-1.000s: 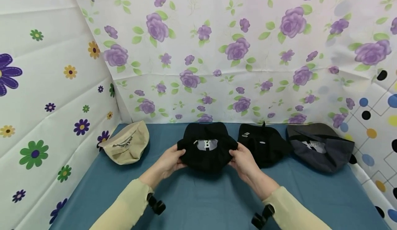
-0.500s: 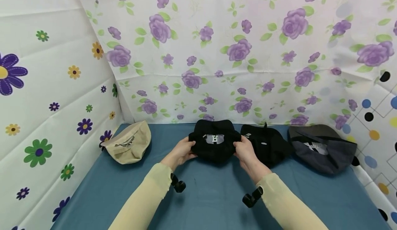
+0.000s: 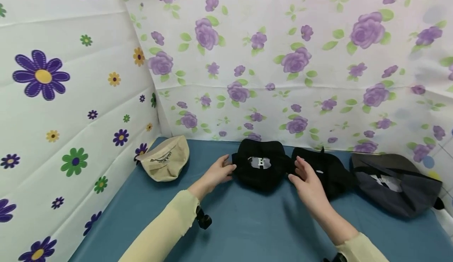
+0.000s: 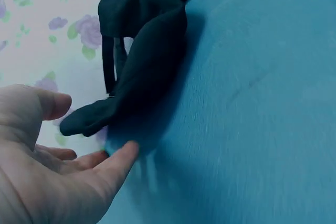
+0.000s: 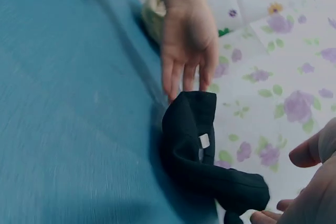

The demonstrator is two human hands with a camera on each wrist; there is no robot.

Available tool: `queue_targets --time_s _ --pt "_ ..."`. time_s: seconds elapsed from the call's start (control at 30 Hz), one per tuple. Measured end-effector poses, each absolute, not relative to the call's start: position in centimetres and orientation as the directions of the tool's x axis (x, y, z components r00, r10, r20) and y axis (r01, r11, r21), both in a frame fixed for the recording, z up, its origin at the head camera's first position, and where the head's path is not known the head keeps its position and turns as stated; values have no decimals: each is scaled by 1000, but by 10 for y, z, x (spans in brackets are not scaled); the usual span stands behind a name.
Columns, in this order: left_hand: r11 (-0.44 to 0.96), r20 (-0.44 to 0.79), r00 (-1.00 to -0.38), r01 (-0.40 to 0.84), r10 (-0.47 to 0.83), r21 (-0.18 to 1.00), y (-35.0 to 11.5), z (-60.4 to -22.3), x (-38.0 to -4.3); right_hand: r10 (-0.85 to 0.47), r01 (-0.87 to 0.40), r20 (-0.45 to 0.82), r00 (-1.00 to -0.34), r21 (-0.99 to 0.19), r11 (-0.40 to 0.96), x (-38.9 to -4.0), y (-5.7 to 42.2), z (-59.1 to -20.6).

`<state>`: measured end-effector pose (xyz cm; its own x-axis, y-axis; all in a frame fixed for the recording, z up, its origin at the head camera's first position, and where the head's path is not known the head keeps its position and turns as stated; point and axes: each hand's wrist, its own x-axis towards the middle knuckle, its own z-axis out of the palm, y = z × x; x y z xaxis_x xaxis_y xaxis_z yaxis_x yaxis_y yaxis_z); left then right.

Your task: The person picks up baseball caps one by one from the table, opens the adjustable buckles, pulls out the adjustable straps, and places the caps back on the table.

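A black hat (image 3: 262, 171) with a pale letter on a grey patch lies near the back of the blue table. Beside its left edge is my left hand (image 3: 216, 174), fingers loosely extended. In the left wrist view the hand (image 4: 63, 156) is spread just short of the hat (image 4: 149, 56), holding nothing. My right hand (image 3: 312, 187) is off the hat's right edge, palm inward, with its thumb apart from the fingers. The right wrist view has both the left hand (image 5: 189, 48) and the right hand (image 5: 310, 184) at opposite ends of the hat (image 5: 184, 135).
A second black hat (image 3: 334, 175) lies close on the right, partly behind my right hand. Farther right rests a dark grey hat (image 3: 400, 187). A beige hat (image 3: 168, 160) with dark lettering sits at the left. Flower-printed sheets (image 3: 262, 61) stand behind the blue table (image 3: 255, 230).
Both hands held the black hat by its sides and moved it slightly back and right. Now they have let go, the right hand drawing away to the right. The head view has turned left.
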<state>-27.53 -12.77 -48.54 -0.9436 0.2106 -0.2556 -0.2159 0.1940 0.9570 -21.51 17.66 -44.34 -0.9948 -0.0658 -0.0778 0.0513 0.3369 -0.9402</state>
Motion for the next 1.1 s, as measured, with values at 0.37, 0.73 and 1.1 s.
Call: queue_targets --time_s 0.37,0.73,1.1 --pt "577 -20 -979 103 203 810 -177 -446 -241 -286 -325 176 -942 -687 650 -194 169 -443" --pt "756 156 -978 204 136 622 -251 -442 -221 -466 -482 155 -871 -447 753 -200 120 -458" --pt "830 243 -968 82 -65 552 -320 -447 -208 -583 -562 77 -809 -395 727 -209 62 -471"
